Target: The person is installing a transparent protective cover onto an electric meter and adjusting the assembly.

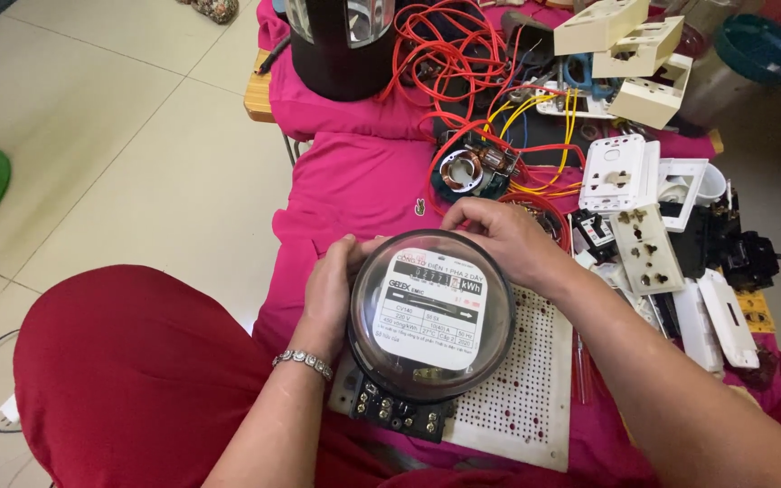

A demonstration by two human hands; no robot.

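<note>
Head | left hand (332,289), right hand (510,237) both grip round electricity meter (431,312) rim

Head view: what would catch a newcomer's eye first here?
The round glass-domed electricity meter at centre, gripped on both sides by the left hand and right hand, sits on a white perforated board. Behind it, tangled red wires spread over the pink cloth, with white socket plates to the right.

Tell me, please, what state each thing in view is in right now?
Electric meter: glass cover on, lying face up on the perforated board, held on both sides.
Left hand: gripping the meter's left edge.
Right hand: gripping its top right edge.
Terminal block: uncovered, screws showing.
Red wires: loose, tangled.
Socket plates: loose, unmounted.
</note>
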